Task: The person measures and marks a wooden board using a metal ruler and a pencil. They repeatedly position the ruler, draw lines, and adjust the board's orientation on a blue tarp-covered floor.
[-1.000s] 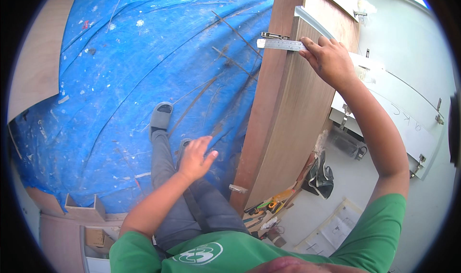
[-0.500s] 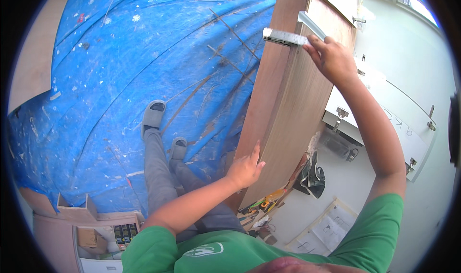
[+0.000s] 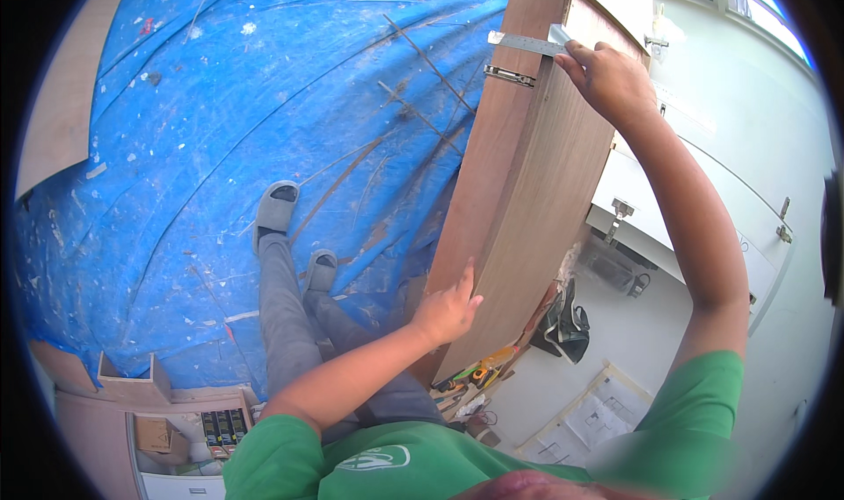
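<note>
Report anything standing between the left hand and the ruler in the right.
In this view, a metal fitting on the wooden panel, just short of the ruler; nothing else visible lies between that and the left hand.

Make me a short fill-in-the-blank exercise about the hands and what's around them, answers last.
1. The right hand holds a thin metal ____ over the woodwork.
2. The left hand holds ____.
3. The tarp is coloured ____.
4. The short sleeves are coloured ____.

Missing words: ruler; nothing; blue; green.
</note>
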A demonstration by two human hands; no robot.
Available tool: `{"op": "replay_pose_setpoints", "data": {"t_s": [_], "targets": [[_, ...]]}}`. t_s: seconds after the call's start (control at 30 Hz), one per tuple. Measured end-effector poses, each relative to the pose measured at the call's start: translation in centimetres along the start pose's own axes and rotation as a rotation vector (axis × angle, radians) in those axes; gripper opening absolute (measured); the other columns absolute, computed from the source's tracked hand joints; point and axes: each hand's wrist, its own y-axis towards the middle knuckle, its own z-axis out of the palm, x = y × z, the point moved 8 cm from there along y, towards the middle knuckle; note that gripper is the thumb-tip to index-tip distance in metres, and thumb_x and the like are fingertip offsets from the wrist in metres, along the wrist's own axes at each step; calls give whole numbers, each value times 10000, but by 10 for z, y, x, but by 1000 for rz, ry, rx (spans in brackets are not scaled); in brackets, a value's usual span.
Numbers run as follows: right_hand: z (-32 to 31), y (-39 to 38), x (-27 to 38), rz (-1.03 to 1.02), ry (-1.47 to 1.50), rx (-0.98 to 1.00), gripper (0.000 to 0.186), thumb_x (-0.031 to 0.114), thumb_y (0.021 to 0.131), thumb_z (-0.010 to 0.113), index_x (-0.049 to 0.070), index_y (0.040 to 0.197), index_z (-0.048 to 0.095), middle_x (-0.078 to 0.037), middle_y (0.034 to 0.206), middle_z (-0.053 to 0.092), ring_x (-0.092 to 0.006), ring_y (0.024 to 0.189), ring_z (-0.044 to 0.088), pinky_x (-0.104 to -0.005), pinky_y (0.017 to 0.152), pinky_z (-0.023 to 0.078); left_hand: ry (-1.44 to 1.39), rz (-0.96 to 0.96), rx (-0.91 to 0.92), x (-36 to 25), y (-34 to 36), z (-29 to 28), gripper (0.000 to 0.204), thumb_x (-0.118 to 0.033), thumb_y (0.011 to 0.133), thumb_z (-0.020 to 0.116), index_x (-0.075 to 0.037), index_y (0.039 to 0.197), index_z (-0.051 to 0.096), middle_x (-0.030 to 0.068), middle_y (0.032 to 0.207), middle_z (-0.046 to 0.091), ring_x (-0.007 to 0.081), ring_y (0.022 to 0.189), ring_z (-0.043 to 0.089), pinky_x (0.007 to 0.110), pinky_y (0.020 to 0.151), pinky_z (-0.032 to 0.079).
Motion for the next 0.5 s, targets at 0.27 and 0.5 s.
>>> {"op": "replay_pose_setpoints", "data": {"t_s": [0.27,0.5], "targets": [[-6,-13,11,-54,-24,-48,454,484,1071,499,104,1141,737,-164,833,708,-331,768,725,-457,719,585,0,-33,31,3,1,0,770,-281,1043,519,66,1599,114,349,927,686,508,780,687,555,720,564],[-5,-16,0,-43,-34,-99,436,497,1066,506,127,1155,720,-137,806,676,-315,745,711,-446,685,572,19,-45,60,6,1,6,776,-293,1048,508,60,1602,96,355,966,687,514,788,687,559,731,567]]}}
